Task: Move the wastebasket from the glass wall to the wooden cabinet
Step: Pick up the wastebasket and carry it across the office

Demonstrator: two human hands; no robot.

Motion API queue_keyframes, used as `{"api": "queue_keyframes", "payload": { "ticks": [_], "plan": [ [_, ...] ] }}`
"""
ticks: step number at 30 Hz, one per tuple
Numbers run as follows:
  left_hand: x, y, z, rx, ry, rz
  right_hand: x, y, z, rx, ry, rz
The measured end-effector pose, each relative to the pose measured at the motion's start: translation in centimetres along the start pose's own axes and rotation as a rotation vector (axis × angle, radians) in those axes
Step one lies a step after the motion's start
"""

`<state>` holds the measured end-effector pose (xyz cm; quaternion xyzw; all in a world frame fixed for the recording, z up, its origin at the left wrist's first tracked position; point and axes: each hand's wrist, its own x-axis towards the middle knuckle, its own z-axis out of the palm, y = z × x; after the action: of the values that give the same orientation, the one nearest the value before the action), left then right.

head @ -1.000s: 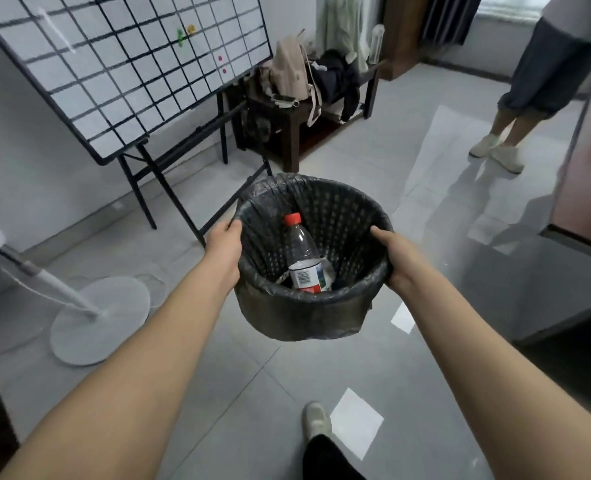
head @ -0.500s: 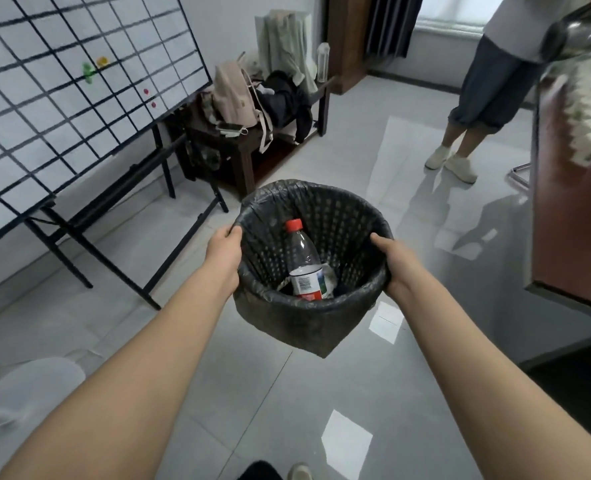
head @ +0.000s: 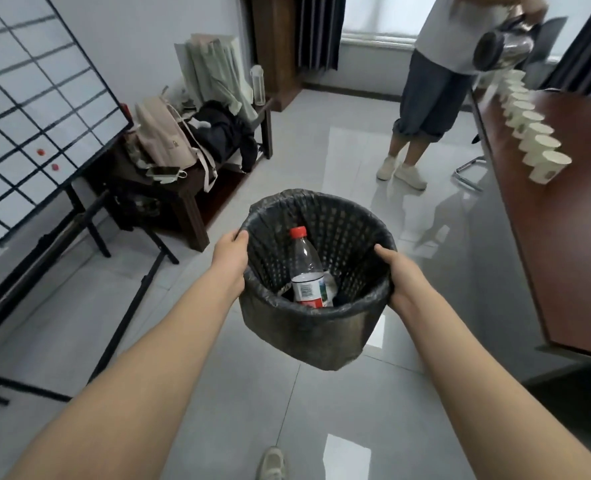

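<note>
The black mesh wastebasket (head: 308, 327), lined with a dark bag, hangs in the air in front of me above the grey tiled floor. My left hand (head: 230, 258) grips its left rim and my right hand (head: 399, 271) grips its right rim. Inside stands a clear plastic bottle (head: 304, 271) with a red cap and some crumpled waste. A tall brown wooden cabinet (head: 275, 46) stands at the far wall beside a dark curtain. No glass wall is visible.
A gridded whiteboard (head: 27, 116) on a black stand fills the left. A dark bench (head: 183, 181) holds bags and clothes. A person (head: 432, 91) with a kettle stands ahead right, by a brown table (head: 571, 237) with a row of paper cups (head: 529, 129).
The view has swung right and forward: the whiteboard slid left, the floor fan left the view, and the bench, person and table came closer. Both hands keep hold of the wastebasket.
</note>
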<state>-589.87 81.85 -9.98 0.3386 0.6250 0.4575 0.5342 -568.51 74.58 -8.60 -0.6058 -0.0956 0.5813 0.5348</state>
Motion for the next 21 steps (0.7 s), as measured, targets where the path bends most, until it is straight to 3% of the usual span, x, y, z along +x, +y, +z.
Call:
{"api": "queue_keyframes", "payload": {
  "ticks": [12, 21],
  "plan": [
    [16.2, 4.5, 7.4, 0.049, -0.117, -0.066, 12.3, -7.1, 5.4, 0.074, 0.073, 0.02],
    [28.7, 10.8, 16.0, 0.015, -0.117, -0.043, 26.1, -17.3, 9.8, 0.047, 0.028, 0.018]
  ]
}}
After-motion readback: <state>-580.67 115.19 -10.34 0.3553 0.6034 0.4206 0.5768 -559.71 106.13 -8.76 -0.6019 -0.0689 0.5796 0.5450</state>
